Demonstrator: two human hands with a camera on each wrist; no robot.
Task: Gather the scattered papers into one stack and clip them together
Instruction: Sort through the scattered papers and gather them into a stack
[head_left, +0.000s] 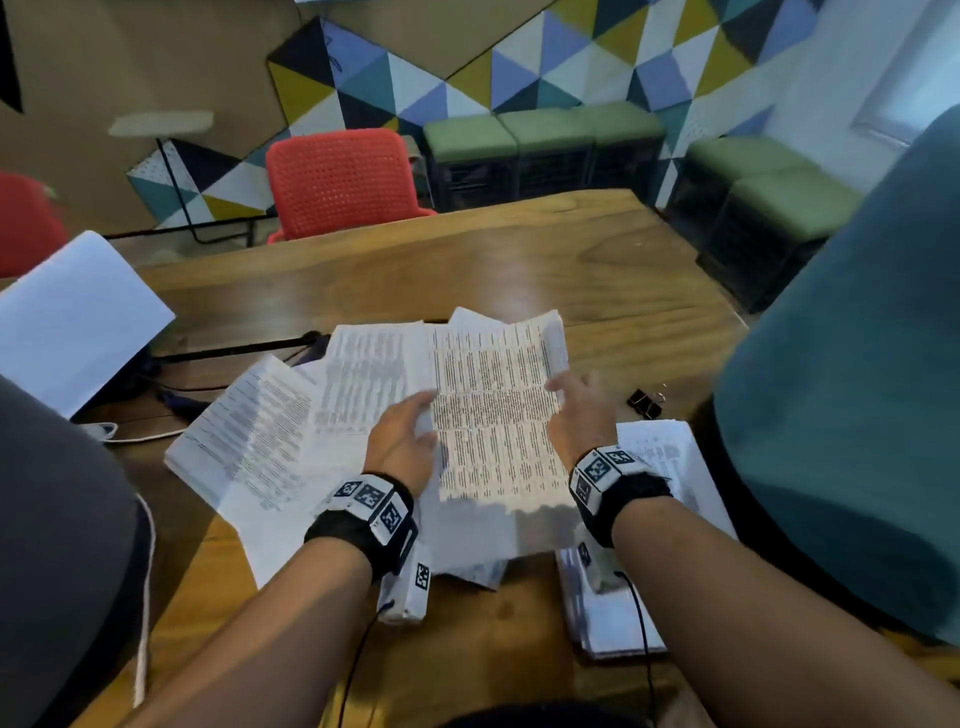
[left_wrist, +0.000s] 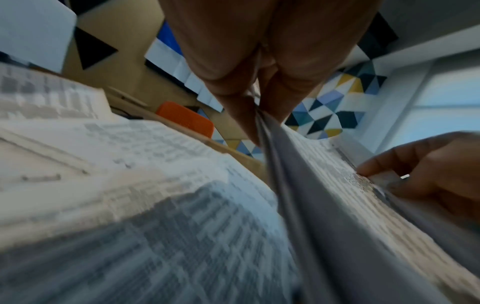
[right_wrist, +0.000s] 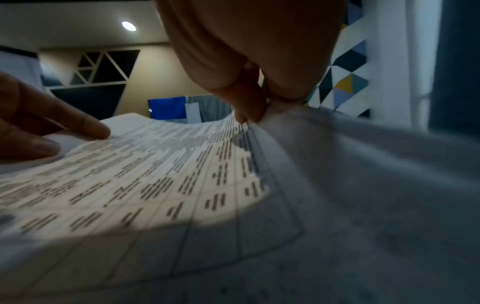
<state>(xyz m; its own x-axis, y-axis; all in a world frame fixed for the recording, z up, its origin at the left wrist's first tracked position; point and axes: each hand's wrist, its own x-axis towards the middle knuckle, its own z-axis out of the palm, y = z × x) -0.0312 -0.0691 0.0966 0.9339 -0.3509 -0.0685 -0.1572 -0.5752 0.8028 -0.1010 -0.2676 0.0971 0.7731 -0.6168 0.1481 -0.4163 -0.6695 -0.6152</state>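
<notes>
A bundle of printed sheets (head_left: 493, 405) hangs above the wooden table (head_left: 597, 270), held at both sides. My left hand (head_left: 410, 436) pinches its left edge, thumb on top. My right hand (head_left: 576, 410) pinches the right edge, which curls upward. The left wrist view shows my left hand's fingers (left_wrist: 233, 86) clamped on the paper edge (left_wrist: 285, 164). The right wrist view shows my right hand's fingers (right_wrist: 249, 98) pinching the sheet (right_wrist: 182, 174). More printed papers (head_left: 270, 426) lie fanned out on the table to the left. Another pile (head_left: 654, 467) lies under my right wrist. A black binder clip (head_left: 644, 402) sits right of the bundle.
A tilted white sheet (head_left: 72, 322) stands at the table's left end over dark cables (head_left: 234, 353). A teal chair back (head_left: 841, 415) crowds the right side. A red chair (head_left: 343, 182) and green stools (head_left: 545, 150) stand beyond the far edge.
</notes>
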